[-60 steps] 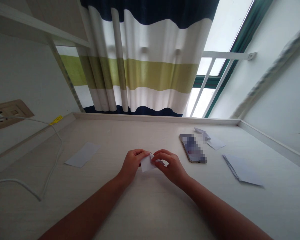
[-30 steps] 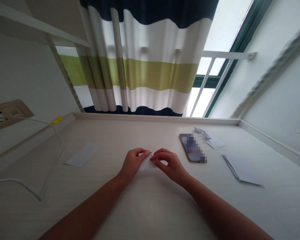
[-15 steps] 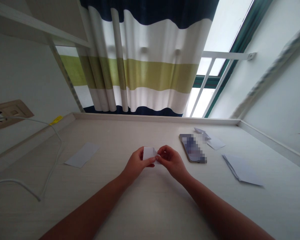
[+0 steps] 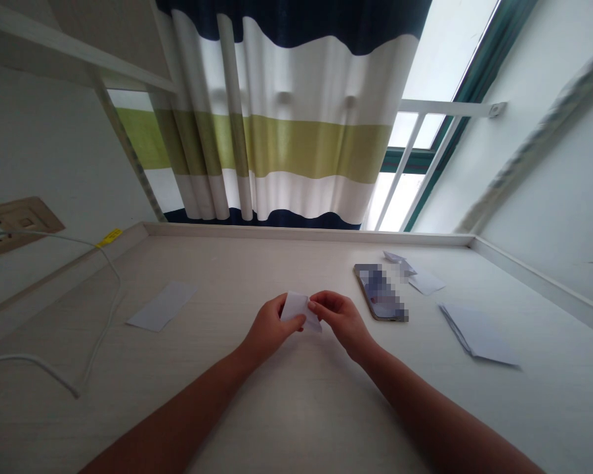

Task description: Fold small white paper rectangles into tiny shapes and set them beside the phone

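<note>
White paper [image 4: 292,306] was clamped by the left hand [image 4: 271,324] and right hand [image 4: 344,321], folding apparently under way, even pressing between the grips seemingly needed next.

The bare left hand [image 4: 274,324] and bare right hand [image 4: 340,319] pinch inward; bare forearms [image 4: 188,395] slant from seven and five o'clock.

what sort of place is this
Probably a room in a home or dormitory, at a desk by a window: a striped curtain, a wall socket with a white cable, and a pale desktop.
</note>
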### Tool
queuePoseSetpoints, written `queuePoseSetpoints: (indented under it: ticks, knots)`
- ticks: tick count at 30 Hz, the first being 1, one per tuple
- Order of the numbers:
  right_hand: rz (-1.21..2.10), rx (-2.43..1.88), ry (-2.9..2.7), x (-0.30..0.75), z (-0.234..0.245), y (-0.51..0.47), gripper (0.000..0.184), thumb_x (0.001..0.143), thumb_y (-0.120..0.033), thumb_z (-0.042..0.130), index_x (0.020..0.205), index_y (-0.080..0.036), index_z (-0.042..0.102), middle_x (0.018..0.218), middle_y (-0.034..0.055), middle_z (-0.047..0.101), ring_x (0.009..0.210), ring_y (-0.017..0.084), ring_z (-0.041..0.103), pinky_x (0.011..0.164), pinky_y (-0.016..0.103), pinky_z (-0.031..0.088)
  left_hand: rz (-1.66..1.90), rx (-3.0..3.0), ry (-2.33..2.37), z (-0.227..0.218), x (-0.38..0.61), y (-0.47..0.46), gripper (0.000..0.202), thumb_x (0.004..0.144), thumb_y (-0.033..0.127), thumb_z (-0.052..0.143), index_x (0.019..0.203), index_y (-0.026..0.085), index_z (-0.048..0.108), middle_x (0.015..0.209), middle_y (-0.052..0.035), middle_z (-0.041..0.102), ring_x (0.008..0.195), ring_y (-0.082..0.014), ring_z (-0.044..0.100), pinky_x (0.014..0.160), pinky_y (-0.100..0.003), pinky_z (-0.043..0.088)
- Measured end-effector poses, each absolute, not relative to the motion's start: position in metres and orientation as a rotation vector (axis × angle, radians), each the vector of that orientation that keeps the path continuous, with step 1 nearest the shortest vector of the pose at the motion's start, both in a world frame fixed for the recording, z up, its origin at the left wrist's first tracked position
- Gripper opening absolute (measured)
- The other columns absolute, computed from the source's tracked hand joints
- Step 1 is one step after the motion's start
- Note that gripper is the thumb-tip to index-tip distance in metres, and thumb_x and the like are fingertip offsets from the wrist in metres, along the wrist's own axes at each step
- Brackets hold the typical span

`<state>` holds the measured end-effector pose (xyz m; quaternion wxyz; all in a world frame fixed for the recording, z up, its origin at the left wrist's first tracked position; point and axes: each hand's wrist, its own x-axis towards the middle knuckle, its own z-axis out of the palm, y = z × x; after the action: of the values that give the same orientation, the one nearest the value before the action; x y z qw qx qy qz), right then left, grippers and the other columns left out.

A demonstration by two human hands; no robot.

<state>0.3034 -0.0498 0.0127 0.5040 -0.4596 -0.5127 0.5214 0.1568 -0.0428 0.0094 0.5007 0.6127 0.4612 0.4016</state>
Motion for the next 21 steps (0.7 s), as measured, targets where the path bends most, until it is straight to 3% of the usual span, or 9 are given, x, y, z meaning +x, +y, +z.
queuePoseSetpoints:
  ticks: [21]
  knots:
    - [1.278, -1.081, -1.180, 0.3038, 0.0122, -0.0487, 0.014, 0.061, -0.027, 0.067, 0.061, -0.015, 0.060, 0.055, -0.0036, 0.054, 0.053, 0.009, 0.046, 0.055, 0.024, 0.037, 0.856, 1.391, 1.110, 0.0020, 0.1573, -0.0416, 0.014, 0.065, 0.025, 0.059, 0.070, 0.012, 0.060, 0.059, -0.0027, 0.061, 0.052, -0.0152, 0.059, 0.056, -0.029, 0.050]
